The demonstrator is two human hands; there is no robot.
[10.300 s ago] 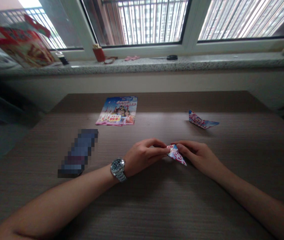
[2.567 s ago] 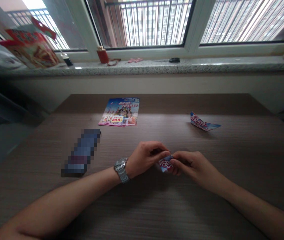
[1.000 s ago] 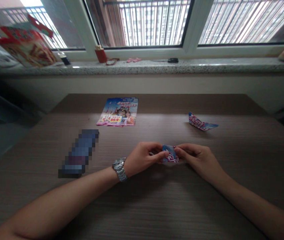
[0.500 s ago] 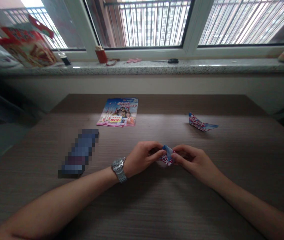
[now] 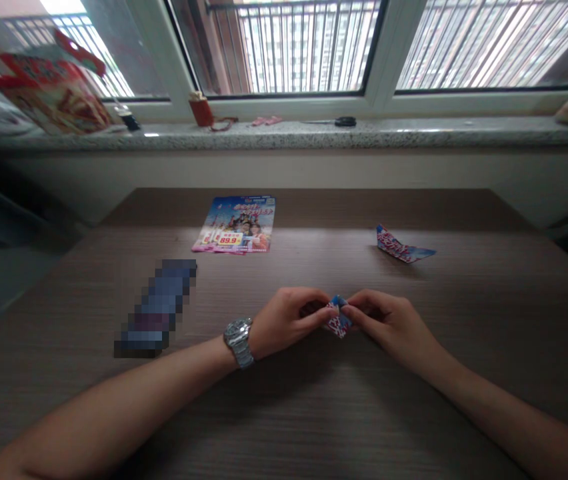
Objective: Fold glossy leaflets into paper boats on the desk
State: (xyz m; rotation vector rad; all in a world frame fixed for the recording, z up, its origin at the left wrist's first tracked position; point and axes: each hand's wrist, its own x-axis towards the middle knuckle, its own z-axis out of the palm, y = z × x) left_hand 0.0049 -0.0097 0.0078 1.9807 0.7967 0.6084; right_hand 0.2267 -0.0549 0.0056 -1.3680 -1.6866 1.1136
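Both hands met over the middle of the wooden table (image 5: 414, 400), just above its surface. The left hand (image 5: 289, 321) and the right hand (image 5: 389, 323) each pinched one small folded paper piece (image 5: 338, 321) between thumb and fingertips. Its long axis ran roughly from the person toward the window, with one corner pointing away and the opposite corner pointing down toward the tabletop. Fingers hid its sides. One wristwatch (image 5: 238, 340) sat on the left wrist. A second folded paper shape (image 5: 402, 245) lay well apart to the right. A thin stack of flyers (image 5: 237, 223) lay farther back; their number could not be told.
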